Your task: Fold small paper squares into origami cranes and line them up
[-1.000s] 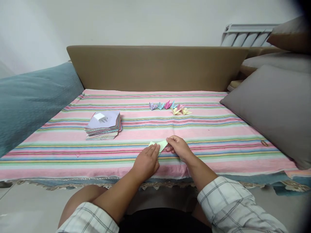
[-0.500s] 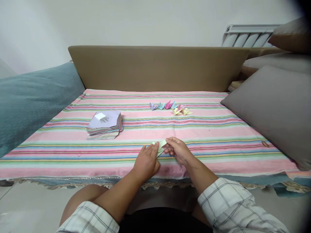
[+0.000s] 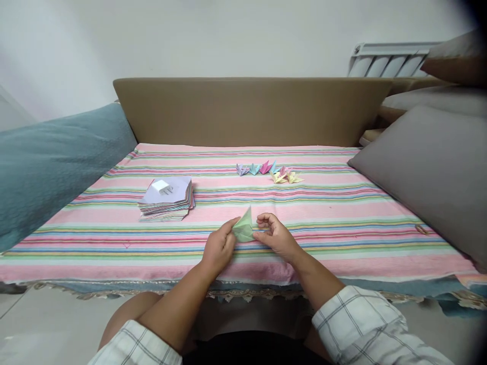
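While pinching the green paper [image 3: 244,229] by its left edge between thumb and fingers of the left hand [image 3: 218,249], hold lightly but steadily, so as not to crush the folds. Just beside the paper's right edge, note the right hand [image 3: 279,238], half spread, with a gap between thumb and upper fingers; very near the paper's lower right corner, but touching or not, cannot tell. Placed between both hands, over the striped cloth [image 3: 335,208], with one pointed flap standing up; resting or lifted, cannot tell. Beyond the paper and slightly right of it, see a row of small folded shapes [image 3: 265,167]. Beyond the paper and to its left, a stack of square sheets [image 3: 178,188] with a white plug [image 3: 161,186] on top. Well apart to the paper's right, a grey cushion [image 3: 422,177]. Judged as shaping or creasing work: best done by anchoring with the left hand and guiding only one flap at a time with the right. Line up edges and points before pressing. Crease outward from the middle toward the tip, first softly, then firmly. Treat as thin stuff, likely to take stray creases; avoid squeezing the upright point.
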A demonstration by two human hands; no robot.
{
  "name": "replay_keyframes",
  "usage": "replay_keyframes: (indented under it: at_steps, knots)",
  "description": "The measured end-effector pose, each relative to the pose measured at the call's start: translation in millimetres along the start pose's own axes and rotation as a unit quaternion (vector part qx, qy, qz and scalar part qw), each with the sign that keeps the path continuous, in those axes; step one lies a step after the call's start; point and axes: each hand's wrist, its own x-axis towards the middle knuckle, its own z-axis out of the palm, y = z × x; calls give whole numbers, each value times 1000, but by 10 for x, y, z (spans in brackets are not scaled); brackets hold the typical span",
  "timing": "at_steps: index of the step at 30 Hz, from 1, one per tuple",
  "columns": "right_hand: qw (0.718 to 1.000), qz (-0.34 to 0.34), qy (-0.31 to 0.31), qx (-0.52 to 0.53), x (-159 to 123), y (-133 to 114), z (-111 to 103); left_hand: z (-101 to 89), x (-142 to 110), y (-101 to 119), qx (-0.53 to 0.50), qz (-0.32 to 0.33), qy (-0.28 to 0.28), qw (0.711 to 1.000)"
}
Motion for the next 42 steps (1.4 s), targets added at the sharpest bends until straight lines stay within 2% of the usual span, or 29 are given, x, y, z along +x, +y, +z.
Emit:
replay_keyframes:
  at_steps: [4, 6, 8, 11, 13, 15, 17, 20, 23, 25, 27, 29, 31, 34, 38, 42]
  knots:
    - [996, 11, -71, 61, -8, -26, 17, 55, 26, 75, -200, -113, -47, 972]
    - [995, 21, -70, 72, -16, -36, 26, 109, 21, 77, -244, -145, -77, 956]
    - [995, 36, -46, 76, -19, -32, 33, 143, 14, 58, -261, -147, -101, 949]
    - [992, 89, -37, 79, -14, -1, 26, 124, 16, -1, -209, -126, -104, 964]
    - [990, 127, -41, 55, -8, 28, 9, 82, 21, -42, -108, -108, -55, 987]
    - [990, 136, -39, 3, -2, 61, -15, 47, 17, -68, 18, -58, -20, 998]
    - [991, 112, -30, -63, 2, 88, -37, 41, 2, -75, 110, 41, -35, 993]
    - [983, 71, -12, -168, -5, 99, -54, 97, -34, -77, 186, 177, -87, 963]
    - [966, 50, -9, -255, -19, 74, -58, 177, -58, -108, 236, 218, -110, 941]
    - [953, 21, -8, -303, -25, 51, -69, 203, -58, -132, 248, 227, -121, 934]
    - [938, -37, -15, -345, -26, 30, -98, 195, -49, -137, 245, 225, -132, 934]
    - [925, -100, -50, -362, -26, 15, -146, 157, -34, -118, 234, 206, -146, 939]
    - [921, -127, -100, -355, -34, 6, -209, 109, -18, -91, 216, 180, -164, 945]
    - [925, -116, -151, -328, -68, -1, -307, 60, 2, -75, 192, 152, -185, 952]
    - [936, -76, -208, -273, -110, 4, -405, 61, 21, -106, 180, 135, -186, 957]
    - [932, -80, -227, -270, -94, 22, -448, 68, 36, -113, 174, 117, -188, 959]
